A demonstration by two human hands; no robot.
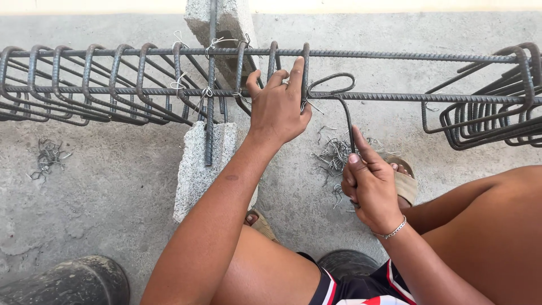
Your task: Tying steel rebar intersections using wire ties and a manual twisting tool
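- The left hand [278, 104] grips a grey ribbed steel stirrup loop [305, 70] on the long horizontal rebar [395, 55].
- The right hand [370, 189] clenches a dark hooked steel tying tool [339, 90].

Concrete block [195, 169] standing on concrete floor [101, 186]. Cut wire scraps [48, 157] lying at left. Dark rubber boot [70, 282] at lower left corner.

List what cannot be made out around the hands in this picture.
- Head view: the tie wire under the left hand, covered by its fingers.
- The hook tool's handle, hidden inside the right hand.
- The rebar cage's ends, cut off by both side edges.
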